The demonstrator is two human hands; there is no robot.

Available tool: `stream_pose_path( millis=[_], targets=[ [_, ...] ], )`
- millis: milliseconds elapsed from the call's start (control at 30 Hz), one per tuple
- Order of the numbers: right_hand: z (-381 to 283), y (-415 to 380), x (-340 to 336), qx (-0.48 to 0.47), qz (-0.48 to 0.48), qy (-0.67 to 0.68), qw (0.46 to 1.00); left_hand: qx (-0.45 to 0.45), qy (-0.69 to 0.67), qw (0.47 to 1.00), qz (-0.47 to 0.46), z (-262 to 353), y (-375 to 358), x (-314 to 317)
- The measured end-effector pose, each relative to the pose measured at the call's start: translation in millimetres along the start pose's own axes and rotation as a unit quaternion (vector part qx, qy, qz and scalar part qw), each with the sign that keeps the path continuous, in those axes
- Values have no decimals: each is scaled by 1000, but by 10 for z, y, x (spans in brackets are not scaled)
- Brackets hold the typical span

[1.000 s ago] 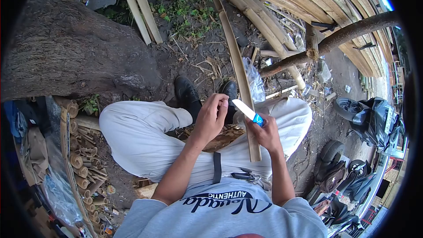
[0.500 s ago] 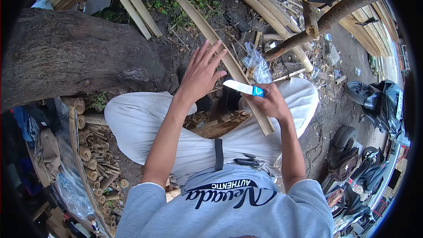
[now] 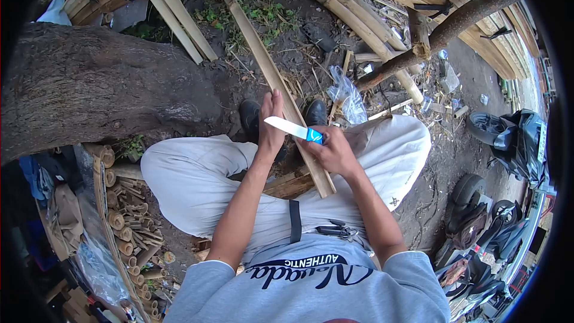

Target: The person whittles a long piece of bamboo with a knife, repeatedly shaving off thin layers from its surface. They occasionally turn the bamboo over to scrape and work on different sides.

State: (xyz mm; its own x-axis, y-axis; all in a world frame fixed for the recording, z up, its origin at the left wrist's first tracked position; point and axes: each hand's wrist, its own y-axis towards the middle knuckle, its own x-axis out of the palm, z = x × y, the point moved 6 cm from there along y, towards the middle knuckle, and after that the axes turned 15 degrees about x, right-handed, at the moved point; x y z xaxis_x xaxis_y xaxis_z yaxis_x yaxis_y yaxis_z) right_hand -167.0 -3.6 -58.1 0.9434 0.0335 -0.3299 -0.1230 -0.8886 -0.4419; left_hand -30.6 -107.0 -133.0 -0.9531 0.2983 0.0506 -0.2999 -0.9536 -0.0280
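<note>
A long split bamboo strip (image 3: 261, 49) runs from the top of the view down to between the thighs. My left hand (image 3: 272, 125) is at the strip's left edge, its fingers close together against it and its thumb hidden. My right hand (image 3: 335, 152) is closed round the blue handle of a knife (image 3: 287, 127), over the strip's lower part. The pale blade points left across the strip, its tip near my left hand.
A thick tree trunk (image 3: 107, 84) lies at left, above stacked bamboo pieces (image 3: 122, 233). A branch (image 3: 466, 21) crosses the upper right near bamboo poles (image 3: 359, 27) and a clear plastic bag (image 3: 347, 96). Dark shoes (image 3: 315, 112) are beside the strip. Motorbikes (image 3: 508, 143) are at right.
My left hand has moved from spread fingers above the strip to fingers together at its left edge. My right hand, the knife and the strip's near end have shifted left and toward my body.
</note>
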Motion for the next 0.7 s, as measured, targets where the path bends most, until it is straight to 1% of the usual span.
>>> stream_pose_path(
  millis=[33,67,100,133,167,233,267,300,367,400,433,467,500,567,600,633,700],
  targets=[
    [-12,-8,88,1,9,-16,1000,-9,-71,997,16,51,-34,57],
    [32,21,190,-12,26,35,999,-25,-77,997,16,44,-28,47],
    [-5,34,259,-2,21,47,999,-41,-82,996,16,-4,2,14],
    [-14,59,326,2,23,60,998,-16,-41,999,7,0,72,-68],
    [-8,72,382,7,25,75,997,-19,-42,999,14,-35,135,-102],
    [-124,57,378,15,5,54,998,34,-31,999,-14,70,223,-139],
    [-179,68,361,20,-7,35,999,-5,-89,996,-29,53,209,-123],
    [-170,83,323,26,-27,49,998,20,-64,997,-24,-67,235,-150],
    [-96,109,101,-5,-6,40,999,-72,-170,983,-12,-149,203,-91],
    [81,155,11,27,-7,94,995,-16,-135,990,-27,-107,244,-90],
    [199,197,-79,58,-7,147,987,-54,-187,981,-22,-192,248,-88],
    [302,221,-145,90,-39,192,977,-61,-214,975,-20,-246,269,-86],
    [303,225,-171,91,-41,189,977,-69,-241,968,-18,-239,277,-77],
    [242,233,-187,54,-42,101,993,-67,-232,970,0,-213,306,-64],
    [224,251,-170,32,-26,32,999,-65,-220,973,17,-223,307,-67],
    [232,243,-149,33,-28,33,999,-67,-219,973,18,-232,297,-51],
    [209,234,-98,27,-28,-51,998,-91,-225,970,28,-321,292,-34]
  ],
)
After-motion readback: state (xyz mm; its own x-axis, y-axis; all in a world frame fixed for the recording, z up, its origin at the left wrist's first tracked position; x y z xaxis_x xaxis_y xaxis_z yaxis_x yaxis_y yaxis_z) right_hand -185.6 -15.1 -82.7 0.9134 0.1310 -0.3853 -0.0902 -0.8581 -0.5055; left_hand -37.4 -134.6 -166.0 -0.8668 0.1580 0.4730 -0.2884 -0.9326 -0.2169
